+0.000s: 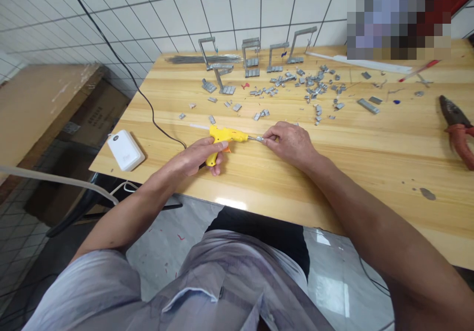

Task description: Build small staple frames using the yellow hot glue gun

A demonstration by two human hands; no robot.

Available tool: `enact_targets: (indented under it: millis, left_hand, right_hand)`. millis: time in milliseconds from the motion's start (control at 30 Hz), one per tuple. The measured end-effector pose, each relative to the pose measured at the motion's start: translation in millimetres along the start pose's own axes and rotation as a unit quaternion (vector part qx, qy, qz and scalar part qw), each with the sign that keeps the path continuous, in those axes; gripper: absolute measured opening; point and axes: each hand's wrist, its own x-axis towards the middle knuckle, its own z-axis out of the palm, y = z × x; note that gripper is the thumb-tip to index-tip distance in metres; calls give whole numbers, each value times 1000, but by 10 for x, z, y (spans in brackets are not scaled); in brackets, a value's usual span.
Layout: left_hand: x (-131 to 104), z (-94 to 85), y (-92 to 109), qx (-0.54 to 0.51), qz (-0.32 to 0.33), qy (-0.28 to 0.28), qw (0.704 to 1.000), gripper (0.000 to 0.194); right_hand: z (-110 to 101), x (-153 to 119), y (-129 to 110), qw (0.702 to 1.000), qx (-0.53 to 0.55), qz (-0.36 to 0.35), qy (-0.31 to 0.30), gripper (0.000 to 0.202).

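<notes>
A yellow hot glue gun point(225, 134) is located at the centre of the frame, above the surface of a wooden table point(240, 187). Its handle is gripped by the left hand point(202, 155), with the fingers wrapped around it and the thumb laid along the side near the orange trigger point(227, 149). The nozzle is directed toward the right of the frame. A translucent glue stick point(198, 126) is seen at the rear of the gun. At the nozzle tip, a small metal piece point(260, 139) is pinched between the thumb and fingers of the right hand point(292, 143); whether the nozzle is touched by the piece cannot be told. A black cord point(139, 91) is routed from the upper left of the frame down to a point beside the left hand. Small metal stands point(227, 90) are arranged in the upper centre, and a bundle of thin rods point(192, 60) is laid behind them at their left. Short metal strips point(316, 85) are scattered from the centre toward the upper right. A white strip point(374, 63) and a red pen point(420, 70) are placed at the upper right. Red-handled pliers point(456, 126) are positioned at the right edge, and a white rectangular device point(126, 150) is set on the table corner at the left.
</notes>
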Motion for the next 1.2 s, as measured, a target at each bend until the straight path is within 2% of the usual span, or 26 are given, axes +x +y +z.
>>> enact_targets:
  millis: [200,267,367,500,600,733,867,1000,1200]
  left_hand:
    - [-51,-119,32,-7,14,21,1000,53]
    - [-79,-201,64,-14,29,47,998,47]
    - [-104,-393,147,-37,57,123,990,37]
    - [-85,-748,241,-63,74,245,965,26]
    - [-77,-985,223,-79,56,293,951,19]
    - [-114,-1133,85,-86,39,303,948,15]
    - [-95,-1116,-26,-103,40,296,949,17]
    - [47,-1096,-22,-129,41,290,947,19]
    - [240,-1206,24,-127,24,302,945,17]
  right_hand:
    - [12,2,11,1000,2,-8,6,12]
    - [19,2,22,1000,-1,-5,6,11]
    - [26,6,46,1000,-3,-8,10,11]
    - [26,8,73,1000,1,-17,11,13]
    - [27,8,80,1000,0,-15,11,12]
    - [45,12,101,1000,3,-23,19,12]
    - [68,12,130,999,1,-24,26,13]
    - [70,9,128,999,-1,-25,30,14]
    - [36,12,80,1000,-2,-17,19,13]
